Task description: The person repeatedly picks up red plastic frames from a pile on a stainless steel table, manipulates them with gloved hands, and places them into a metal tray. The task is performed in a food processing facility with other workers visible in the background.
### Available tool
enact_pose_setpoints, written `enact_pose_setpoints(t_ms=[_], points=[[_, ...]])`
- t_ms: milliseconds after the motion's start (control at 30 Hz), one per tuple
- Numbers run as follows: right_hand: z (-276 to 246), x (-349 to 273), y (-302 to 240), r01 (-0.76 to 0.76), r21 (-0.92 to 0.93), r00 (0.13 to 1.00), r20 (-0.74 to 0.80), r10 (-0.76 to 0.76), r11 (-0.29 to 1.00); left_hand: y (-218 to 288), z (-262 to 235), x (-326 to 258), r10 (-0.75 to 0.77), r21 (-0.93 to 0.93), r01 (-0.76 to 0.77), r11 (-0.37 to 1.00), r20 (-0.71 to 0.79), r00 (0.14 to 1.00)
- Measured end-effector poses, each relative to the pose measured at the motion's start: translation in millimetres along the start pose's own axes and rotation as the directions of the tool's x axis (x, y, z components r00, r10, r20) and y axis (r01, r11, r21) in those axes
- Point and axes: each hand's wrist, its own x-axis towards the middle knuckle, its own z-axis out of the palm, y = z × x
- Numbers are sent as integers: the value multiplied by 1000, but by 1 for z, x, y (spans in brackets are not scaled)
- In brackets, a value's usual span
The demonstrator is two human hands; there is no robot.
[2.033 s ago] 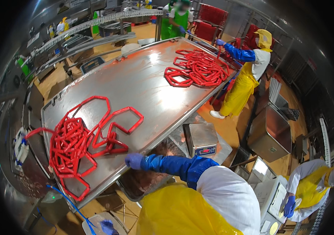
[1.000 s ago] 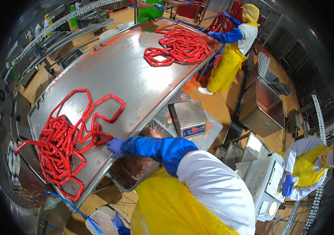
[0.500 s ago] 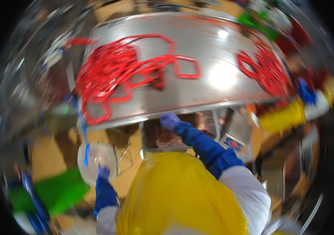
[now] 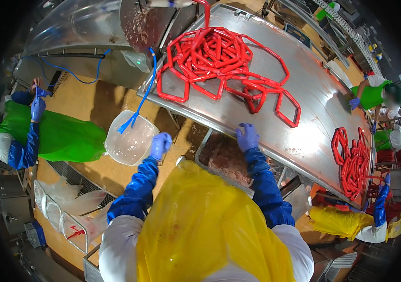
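Observation:
Both my hands wear purple gloves over blue sleeves. My right hand (image 4: 248,137) is at the near edge of the metal table (image 4: 275,152), fingers apart, holding nothing. My left hand (image 4: 161,145) is beside the right rim of a white tub (image 4: 132,152), its fingers loosely bent with nothing visible in them. I cannot tell whether it touches the tub. A blue hose (image 4: 149,91) hangs down into the tub. On the table's left part lies a tangled pile of linked red sausages (image 4: 214,58). Below the table edge, a metal bin (image 4: 200,162) holds ground meat (image 4: 228,162).
Another sausage pile (image 4: 354,164) lies at the table's right end, where a person in a yellow apron (image 4: 336,223) reaches in. A person in a green apron (image 4: 64,134) stands left. Large metal machinery (image 4: 78,28) rises at the upper left. Clear bags on frames (image 4: 69,207) stand lower left.
My view has swung, so the table now slants down to the right. My left hand has risen beside the tub. My right hand has moved right along the table edge, fingers now spread.

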Motion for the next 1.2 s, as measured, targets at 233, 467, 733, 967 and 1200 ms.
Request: enact_pose_setpoints(t_ms=[233, 467, 733, 967, 1200], points=[[6, -17, 62, 49, -30, 990, -132, -52, 998, -87, -178, -4, 65, 862, 367, 349, -413, 908], [13, -18, 68, 38, -68, 989, -137, -47, 997, -115, -181, 1, -135, 849, 413, 330, -391, 910], [14, -15, 60, 48, -67, 988, -141, -57, 997, -101, -154, 12, 49, 378, 184, 907, -530, 847], [15, -16, 62, 62, -93, 992, -104, -72, 994, 55, -60, 61, 89, -2, -97, 995, -366, 926], [14, -9, 57, 97, -43, 994, -42, -99, 994, 127, -107, 245, 367, 430, -98, 897, -606, 706]])
